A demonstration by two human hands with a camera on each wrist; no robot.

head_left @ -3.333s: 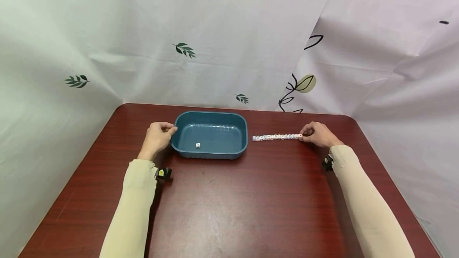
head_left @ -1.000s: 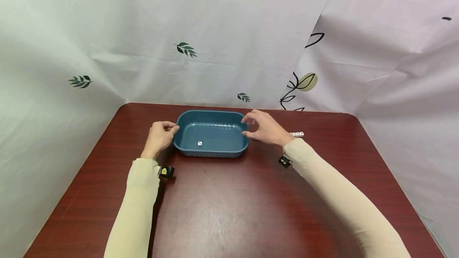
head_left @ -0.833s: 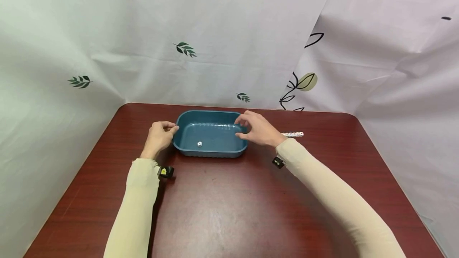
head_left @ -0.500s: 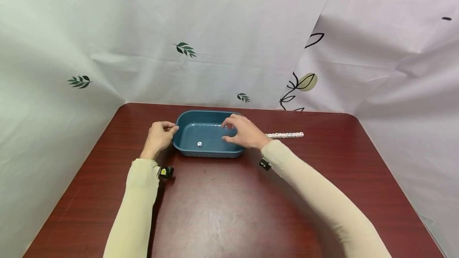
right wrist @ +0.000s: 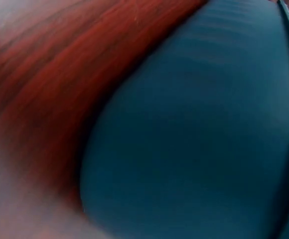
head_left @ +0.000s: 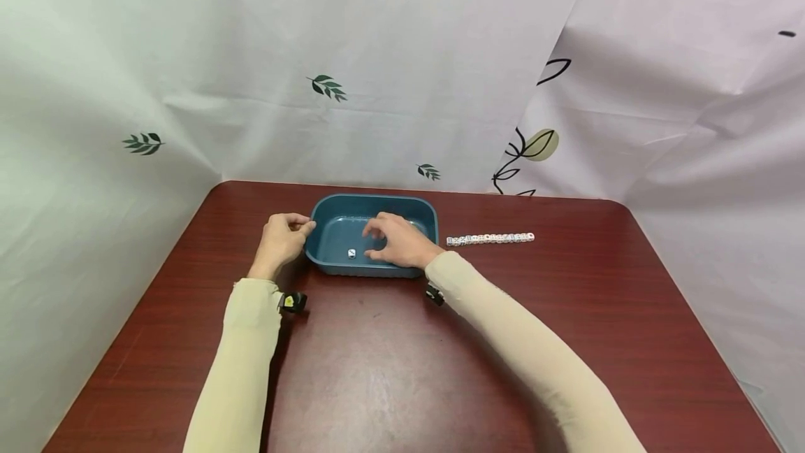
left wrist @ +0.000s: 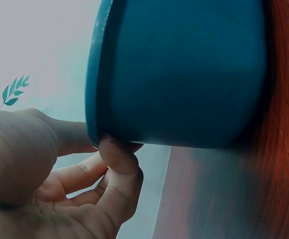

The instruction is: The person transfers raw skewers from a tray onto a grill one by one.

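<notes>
A blue-green plastic tray [head_left: 358,270] stands on the table with one white die [head_left: 351,254] on its floor, front left of the middle. My left hand [head_left: 281,240] pinches the tray's left rim between thumb and fingers, as the left wrist view shows at the rim's corner [left wrist: 97,119]. Over the tray's inside hovers my right hand [head_left: 399,242], thumb and fingers spread apart with nothing between them, fingertips just right of the die. The right wrist view holds mostly the tray's outer wall [right wrist: 194,129], with only a sliver of hand at its edge.
To the right of the tray, a straight row of several white dice [head_left: 490,238] lies on the dark red wooden table [head_left: 390,355]. A white cloth with leaf prints [head_left: 377,89] hangs behind and along both sides of the table.
My right hand has left the right end of the dice row and moved left, over the tray's right rim to near the single die. My left hand stays on the tray's rim.
</notes>
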